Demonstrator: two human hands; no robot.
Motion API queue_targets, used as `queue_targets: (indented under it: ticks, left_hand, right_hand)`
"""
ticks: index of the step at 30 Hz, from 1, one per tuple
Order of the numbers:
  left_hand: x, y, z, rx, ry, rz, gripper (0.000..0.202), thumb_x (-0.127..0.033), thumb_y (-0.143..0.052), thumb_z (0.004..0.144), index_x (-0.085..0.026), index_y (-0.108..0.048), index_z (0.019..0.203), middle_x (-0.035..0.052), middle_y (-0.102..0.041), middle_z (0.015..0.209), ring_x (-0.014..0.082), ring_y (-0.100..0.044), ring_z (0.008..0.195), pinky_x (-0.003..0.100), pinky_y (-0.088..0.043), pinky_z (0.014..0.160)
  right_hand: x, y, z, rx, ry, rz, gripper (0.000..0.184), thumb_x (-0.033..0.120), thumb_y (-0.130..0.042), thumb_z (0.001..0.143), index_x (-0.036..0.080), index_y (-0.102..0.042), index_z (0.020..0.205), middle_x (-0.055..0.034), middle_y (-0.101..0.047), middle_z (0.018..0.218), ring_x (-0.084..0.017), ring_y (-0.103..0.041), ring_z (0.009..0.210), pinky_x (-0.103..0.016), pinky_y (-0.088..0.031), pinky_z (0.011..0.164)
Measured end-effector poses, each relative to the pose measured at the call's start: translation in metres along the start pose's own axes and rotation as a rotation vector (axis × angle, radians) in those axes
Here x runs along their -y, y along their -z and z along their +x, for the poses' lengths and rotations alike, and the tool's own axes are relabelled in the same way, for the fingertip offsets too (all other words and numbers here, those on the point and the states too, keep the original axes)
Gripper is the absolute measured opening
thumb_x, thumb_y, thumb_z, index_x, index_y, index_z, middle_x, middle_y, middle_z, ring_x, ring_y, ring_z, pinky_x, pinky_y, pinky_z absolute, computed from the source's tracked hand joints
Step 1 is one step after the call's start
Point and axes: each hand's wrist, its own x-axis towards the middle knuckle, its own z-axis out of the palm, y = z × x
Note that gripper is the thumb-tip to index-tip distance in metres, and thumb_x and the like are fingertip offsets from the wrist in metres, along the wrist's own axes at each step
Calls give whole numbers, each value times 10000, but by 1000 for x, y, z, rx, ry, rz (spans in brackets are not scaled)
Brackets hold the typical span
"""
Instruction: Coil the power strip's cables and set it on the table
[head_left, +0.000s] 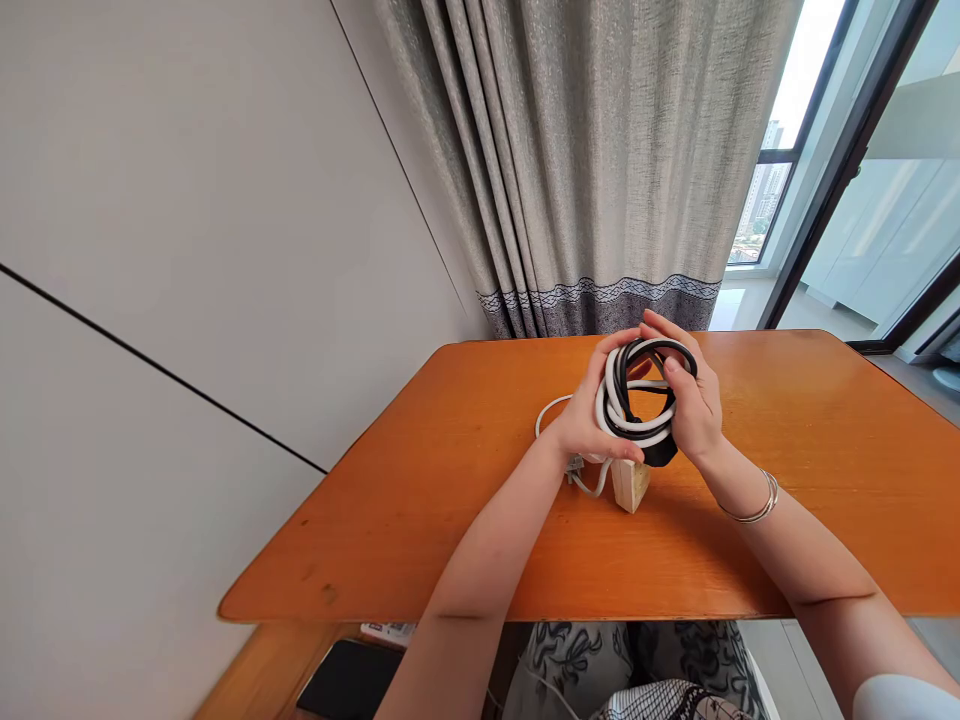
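Observation:
Above the middle of the orange wooden table point(420, 500) I hold a coil of black and white cable point(637, 395) between both hands. My left hand point(589, 420) wraps round the coil's left side, fingers closed on it. My right hand point(694, 400) grips the right side, thumb pressed over the loops. A black end of the cable hangs below my right palm. A small pale wooden block point(630, 485) stands on the table just under the coil. A loose stretch of white cable point(551, 410) with a plug lies on the table beside my left wrist.
A grey curtain point(592, 160) hangs behind the table's far edge, with a window and glass door at the right. A plain wall runs along the left. Below the near edge lie a dark phone point(349, 680) on a bench and patterned fabric on my lap.

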Motion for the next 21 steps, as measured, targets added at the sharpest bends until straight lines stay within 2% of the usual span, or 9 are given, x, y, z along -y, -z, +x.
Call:
queue_targets:
  ticks: [4,7,12,16,21]
  left_hand:
    - [5,1,0,-38,-50,-19,993,-595,-919,541,-287,-437,1354,128,-582,1375,319,-588,1320,470,-426,1172]
    - [8,-1,-1,-59,-105,-43,875,-551,-888,618,-281,-456,1329,126,-564,1370,317,-593,1304,476,-481,1116]
    - [8,-5,-2,-77,-143,-58,847,-549,-895,605,-292,-470,1292,127,-461,1469,330,-535,1362,499,-440,1145]
    - [5,-5,-1,-93,-78,-49,876,-617,-898,549,-290,-454,1230,112,-514,1384,311,-589,1282,466,-468,1109]
    - [-1,-10,0,-160,-50,-49,810,-648,-868,572,-278,-444,1154,97,-561,1319,288,-590,1279,452,-429,1151]
  right_hand:
    - [0,-1,1,-8,1,52,436,504,-470,1006,270,-695,1297,-87,-616,1452,-294,-550,1372,-536,-430,1184]
    - [-1,-2,1,6,-6,57,429,493,-467,1010,269,-689,1301,-93,-622,1439,-293,-557,1364,-533,-446,1169]
    - [3,-3,-1,-11,-37,58,447,517,-458,1004,273,-681,1305,-92,-638,1419,-292,-587,1326,-534,-464,1153]
    - [5,-5,-2,-38,15,27,446,515,-439,1012,267,-700,1276,-87,-635,1413,-289,-575,1340,-531,-450,1167]
    - [7,-6,-2,-47,42,-35,447,485,-390,1036,265,-692,1283,-94,-638,1400,-288,-586,1325,-535,-462,1148]
